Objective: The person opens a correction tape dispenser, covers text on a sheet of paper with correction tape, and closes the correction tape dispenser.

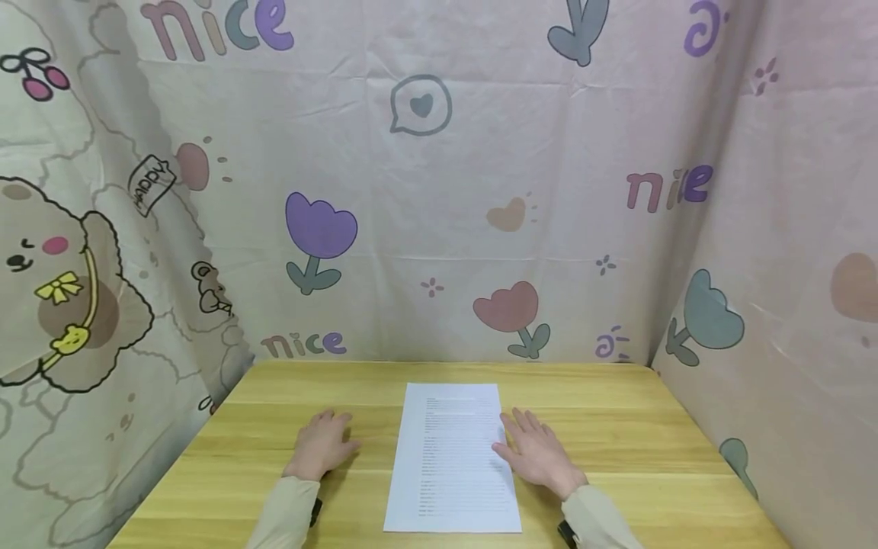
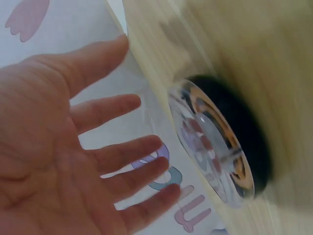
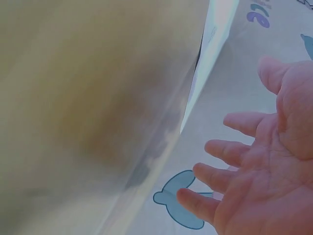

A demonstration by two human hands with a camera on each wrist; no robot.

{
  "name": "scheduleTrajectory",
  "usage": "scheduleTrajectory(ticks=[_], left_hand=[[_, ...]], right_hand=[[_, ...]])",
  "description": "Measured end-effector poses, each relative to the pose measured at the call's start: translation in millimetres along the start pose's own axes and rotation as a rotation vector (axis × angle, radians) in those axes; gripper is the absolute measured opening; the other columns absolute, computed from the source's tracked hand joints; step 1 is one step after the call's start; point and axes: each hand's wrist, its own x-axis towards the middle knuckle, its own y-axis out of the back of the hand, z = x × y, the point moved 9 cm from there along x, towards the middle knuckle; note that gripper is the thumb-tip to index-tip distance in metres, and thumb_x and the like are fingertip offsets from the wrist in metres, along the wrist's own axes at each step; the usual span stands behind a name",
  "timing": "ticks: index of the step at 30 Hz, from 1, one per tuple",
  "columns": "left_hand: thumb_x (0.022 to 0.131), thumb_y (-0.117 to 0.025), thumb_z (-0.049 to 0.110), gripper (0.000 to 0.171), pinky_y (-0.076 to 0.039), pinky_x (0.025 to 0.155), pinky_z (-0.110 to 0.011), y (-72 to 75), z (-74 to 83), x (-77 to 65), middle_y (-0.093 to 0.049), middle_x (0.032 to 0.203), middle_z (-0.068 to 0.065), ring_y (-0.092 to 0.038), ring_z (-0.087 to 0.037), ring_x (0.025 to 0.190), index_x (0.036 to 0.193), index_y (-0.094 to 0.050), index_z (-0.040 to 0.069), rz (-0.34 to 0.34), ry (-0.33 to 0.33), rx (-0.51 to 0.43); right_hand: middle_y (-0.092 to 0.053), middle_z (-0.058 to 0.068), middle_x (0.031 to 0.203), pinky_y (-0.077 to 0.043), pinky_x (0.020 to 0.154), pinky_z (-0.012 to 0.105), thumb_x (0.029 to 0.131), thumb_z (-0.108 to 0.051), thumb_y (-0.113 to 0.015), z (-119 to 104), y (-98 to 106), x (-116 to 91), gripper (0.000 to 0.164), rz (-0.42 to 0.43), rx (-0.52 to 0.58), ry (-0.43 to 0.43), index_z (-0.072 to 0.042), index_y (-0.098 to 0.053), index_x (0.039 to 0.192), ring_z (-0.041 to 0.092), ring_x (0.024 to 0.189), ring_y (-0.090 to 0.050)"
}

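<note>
A sheet of printed paper (image 1: 453,457) lies on the wooden table in the head view. To its left, my left hand (image 1: 322,444) is held palm down with fingers spread and grips nothing. The left wrist view shows a round clear disc-like thing (image 2: 210,142) with a black base and an orange ring inside, beside the fingertips of that hand (image 2: 93,142). In the head view this disc is hidden. My right hand (image 1: 538,457) is at the paper's right edge, its thumb overlapping the sheet. Relaxed, spread fingers show on the right hand (image 3: 264,161) in the right wrist view.
The wooden table (image 1: 617,419) reaches back to a patterned curtain (image 1: 425,191) with tulips and "nice" lettering. More of this cloth hangs along the left and right sides. A dark band sits at each wrist, below the light sleeves (image 1: 281,515).
</note>
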Motion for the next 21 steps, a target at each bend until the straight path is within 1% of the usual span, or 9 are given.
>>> scheduleTrajectory(ticks=[4, 6, 8, 10, 14, 18, 21], left_hand=[[0.087, -0.070, 0.030, 0.058, -0.042, 0.094, -0.073, -5.3, -12.2, -1.5, -0.049, 0.134, -0.038, -0.043, -0.058, 0.124, 0.133, -0.055, -0.003, -0.067, 0.057, -0.030], [0.087, -0.069, 0.029, 0.059, -0.040, 0.094, -0.074, -7.7, -16.3, -2.7, -0.048, 0.135, -0.038, -0.041, -0.059, 0.125, 0.134, -0.053, -0.003, -0.102, 0.086, -0.047], [0.087, -0.068, 0.026, 0.060, -0.040, 0.094, -0.074, -9.1, -19.0, -3.4, -0.047, 0.136, -0.038, -0.040, -0.060, 0.125, 0.137, -0.051, -0.004, -0.122, 0.110, -0.059], [0.087, -0.068, 0.022, 0.061, -0.042, 0.092, -0.073, -9.8, -19.8, -3.6, -0.048, 0.134, -0.039, -0.042, -0.060, 0.123, 0.138, -0.049, -0.005, -0.131, 0.125, -0.064], [0.086, -0.071, 0.016, 0.060, -0.046, 0.086, -0.070, -9.2, -18.3, -2.7, -0.051, 0.128, -0.040, -0.046, -0.062, 0.115, 0.137, -0.050, -0.006, -0.124, 0.141, -0.065], [0.085, -0.072, 0.016, 0.059, -0.046, 0.084, -0.072, -9.4, -16.9, -2.0, -0.049, 0.128, -0.043, -0.044, -0.064, 0.114, 0.137, -0.051, -0.004, -0.129, 0.159, -0.076], [0.085, -0.070, 0.017, 0.060, -0.045, 0.081, -0.073, -10.1, -17.1, -2.4, -0.045, 0.128, -0.045, -0.041, -0.065, 0.113, 0.138, -0.050, -0.004, -0.137, 0.183, -0.097]], right_hand=[[-0.032, 0.023, 0.156, -0.022, 0.117, 0.065, 0.100, -0.045, -0.050, -2.7, -3.9, 1.1, 0.061, -0.005, 0.002, 0.022, -0.006, -0.044, 0.147, 0.046, 0.144, -0.028], [-0.033, 0.024, 0.155, -0.023, 0.116, 0.064, 0.100, -0.045, -0.050, -3.7, -5.5, 1.1, 0.061, -0.010, 0.004, 0.029, -0.006, -0.045, 0.146, 0.046, 0.144, -0.029], [-0.035, 0.024, 0.154, -0.024, 0.116, 0.065, 0.100, -0.044, -0.051, -5.0, -6.2, 2.0, 0.059, -0.013, 0.006, 0.034, -0.006, -0.047, 0.145, 0.046, 0.143, -0.030], [-0.038, 0.024, 0.153, -0.025, 0.115, 0.066, 0.099, -0.044, -0.052, -6.7, -6.7, 2.9, 0.058, -0.013, 0.007, 0.040, -0.006, -0.049, 0.143, 0.045, 0.142, -0.033], [-0.044, 0.024, 0.148, -0.029, 0.113, 0.065, 0.098, -0.043, -0.055, -11.8, -6.8, 5.5, 0.058, -0.001, -0.013, 0.064, -0.004, -0.052, 0.140, 0.045, 0.138, -0.039], [-0.051, 0.025, 0.143, -0.036, 0.111, 0.060, 0.097, -0.040, -0.057, -17.9, -6.5, 8.6, 0.056, 0.022, -0.037, 0.098, -0.001, -0.054, 0.137, 0.044, 0.133, -0.046], [-0.054, 0.024, 0.139, -0.038, 0.110, 0.061, 0.096, -0.038, -0.059, -21.4, -6.0, 10.5, 0.054, 0.034, -0.035, 0.108, 0.000, -0.057, 0.134, 0.043, 0.130, -0.049]])
